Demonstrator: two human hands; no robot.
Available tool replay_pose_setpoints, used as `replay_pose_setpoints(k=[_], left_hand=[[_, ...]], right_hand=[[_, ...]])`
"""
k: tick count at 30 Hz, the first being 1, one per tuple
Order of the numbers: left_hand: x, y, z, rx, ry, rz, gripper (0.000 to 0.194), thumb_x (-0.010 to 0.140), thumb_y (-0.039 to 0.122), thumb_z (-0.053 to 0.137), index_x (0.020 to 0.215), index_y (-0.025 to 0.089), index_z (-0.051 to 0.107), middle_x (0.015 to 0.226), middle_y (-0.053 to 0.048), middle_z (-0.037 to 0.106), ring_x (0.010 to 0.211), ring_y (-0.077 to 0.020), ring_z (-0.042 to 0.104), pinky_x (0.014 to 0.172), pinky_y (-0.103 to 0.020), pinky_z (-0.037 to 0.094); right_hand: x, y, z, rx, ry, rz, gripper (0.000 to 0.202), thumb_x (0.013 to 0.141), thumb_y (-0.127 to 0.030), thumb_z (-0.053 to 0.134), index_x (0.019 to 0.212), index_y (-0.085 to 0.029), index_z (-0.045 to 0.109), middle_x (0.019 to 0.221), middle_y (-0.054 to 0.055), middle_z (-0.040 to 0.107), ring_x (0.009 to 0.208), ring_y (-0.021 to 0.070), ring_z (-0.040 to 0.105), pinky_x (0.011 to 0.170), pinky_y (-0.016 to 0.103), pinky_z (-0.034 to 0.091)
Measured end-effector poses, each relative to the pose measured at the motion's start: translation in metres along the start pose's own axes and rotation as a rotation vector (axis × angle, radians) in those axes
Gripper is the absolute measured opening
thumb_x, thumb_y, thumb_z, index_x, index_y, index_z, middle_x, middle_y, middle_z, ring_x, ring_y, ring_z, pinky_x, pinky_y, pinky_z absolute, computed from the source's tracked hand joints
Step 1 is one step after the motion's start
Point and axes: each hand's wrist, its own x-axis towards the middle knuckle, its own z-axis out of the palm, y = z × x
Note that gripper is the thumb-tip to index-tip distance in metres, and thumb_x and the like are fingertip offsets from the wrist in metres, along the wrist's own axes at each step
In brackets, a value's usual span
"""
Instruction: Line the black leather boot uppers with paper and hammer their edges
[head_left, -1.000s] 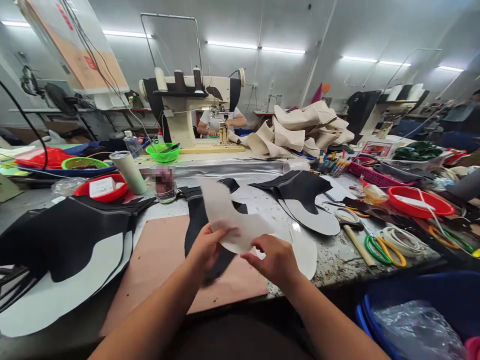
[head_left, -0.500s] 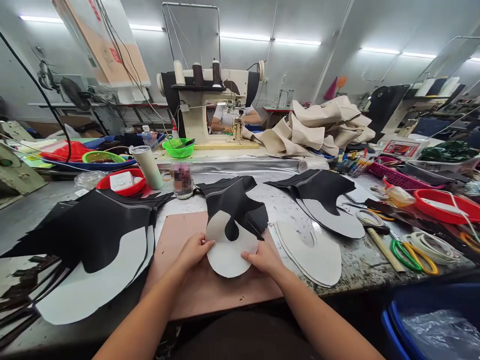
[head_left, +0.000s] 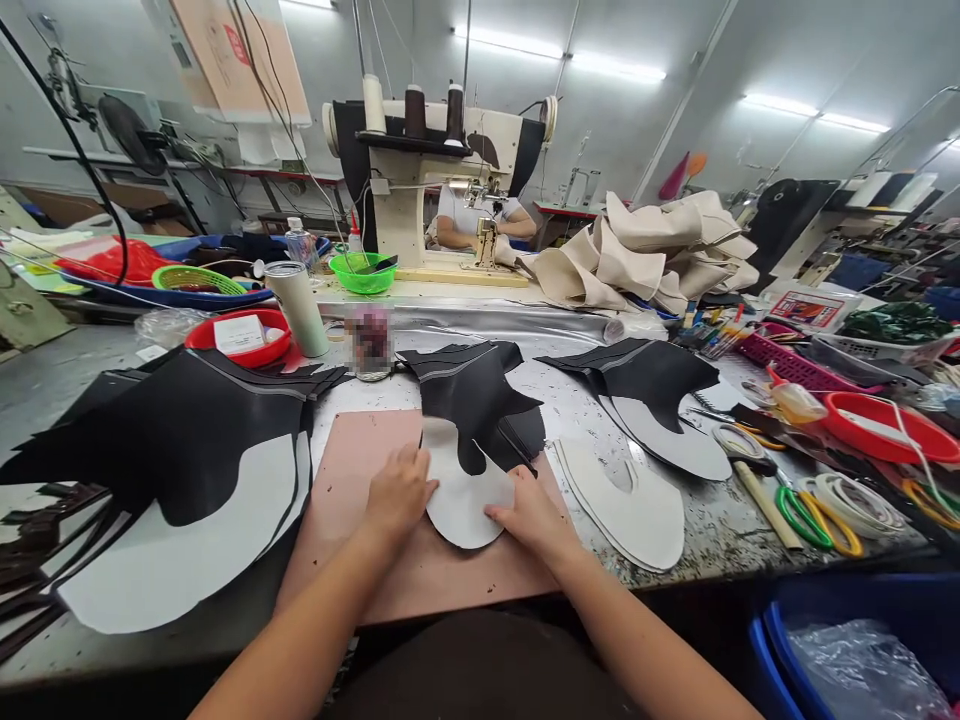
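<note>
A black-and-white shoe upper (head_left: 469, 510) lies in front of me on a pink board (head_left: 352, 560), its rounded white end toward me. My left hand (head_left: 401, 490) is closed at its left edge, fingers bent over the rim. At the opposite edge, my right hand (head_left: 529, 515) pinches the white part with the thumb on top. More black pieces (head_left: 465, 375) lie just behind, partly covered by the upper. On the left rests a stack of black-and-white uppers (head_left: 210, 440). To the right are loose white U-shaped pieces (head_left: 637, 520) and another stack of uppers (head_left: 652, 385).
A sewing machine (head_left: 420, 190) stands at the back, with a person (head_left: 450, 220) behind it. Beige pieces (head_left: 637, 250) are heaped beside it. Scissors (head_left: 817, 515) and a red tray (head_left: 892, 425) lie at right; a tumbler (head_left: 296, 310) stands at left.
My left hand has shifted, its fingers now bent over the upper's left edge. The white end has closed up around the black tongue-shaped part. My right hand stays at the right edge.
</note>
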Motion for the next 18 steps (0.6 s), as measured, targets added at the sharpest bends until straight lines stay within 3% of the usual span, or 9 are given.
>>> replay_pose_setpoints(k=[2,4,6,9,15,18], left_hand=[[-0.008,0.009,0.008,0.119,-0.048,0.307,0.027,0.083,0.029,0.049,0.105,0.015,0.055,0.122,-0.014,0.049,0.116,-0.0295,0.041,0.095,-0.040,0.031],[-0.014,0.015,0.017,0.159,-0.200,0.604,0.052,0.085,0.048,0.043,0.125,0.014,0.044,0.137,-0.014,0.037,0.127,-0.0290,0.029,0.103,-0.042,0.022],[-0.017,0.018,0.024,0.181,-0.355,0.730,0.077,0.080,0.065,0.034,0.136,0.012,0.027,0.143,-0.016,0.024,0.132,-0.0292,0.018,0.106,-0.044,0.015],[-0.017,0.020,0.027,0.228,-0.459,0.710,0.089,0.076,0.073,0.025,0.140,0.011,0.017,0.144,-0.018,0.014,0.133,-0.0305,0.010,0.107,-0.046,0.010],[-0.016,0.026,0.022,0.220,-0.465,0.651,0.097,0.069,0.079,0.026,0.140,0.013,0.017,0.144,-0.019,0.012,0.133,-0.0326,0.010,0.106,-0.048,0.010],[-0.015,0.029,0.020,0.221,-0.479,0.624,0.095,0.069,0.079,0.027,0.140,0.016,0.019,0.144,-0.019,0.012,0.132,-0.0337,0.012,0.105,-0.050,0.012]], right_hand=[[0.006,0.004,-0.006,0.011,-0.006,-0.034,0.027,0.061,-0.024,0.065,0.086,-0.020,0.055,0.093,0.004,0.057,0.086,0.0201,0.055,0.076,0.032,0.042],[0.017,0.012,-0.015,0.063,-0.018,-0.006,0.035,0.062,-0.024,0.065,0.096,-0.020,0.054,0.082,0.000,0.059,0.079,0.0176,0.056,0.071,0.029,0.043],[0.027,0.021,-0.025,0.091,-0.004,0.043,0.037,0.065,-0.022,0.061,0.101,-0.018,0.053,0.072,-0.002,0.059,0.070,0.0152,0.057,0.065,0.027,0.043],[0.037,0.032,-0.031,0.088,0.063,0.073,0.030,0.067,-0.019,0.059,0.096,-0.018,0.054,0.067,-0.003,0.059,0.065,0.0136,0.057,0.061,0.025,0.043],[0.040,0.034,-0.023,0.009,0.164,0.041,0.017,0.069,-0.019,0.058,0.086,-0.019,0.055,0.065,-0.003,0.062,0.063,0.0131,0.058,0.059,0.023,0.043],[0.039,0.032,-0.018,-0.102,0.216,-0.022,0.013,0.072,-0.017,0.055,0.085,-0.018,0.056,0.072,0.002,0.062,0.068,0.0166,0.058,0.063,0.028,0.043]])
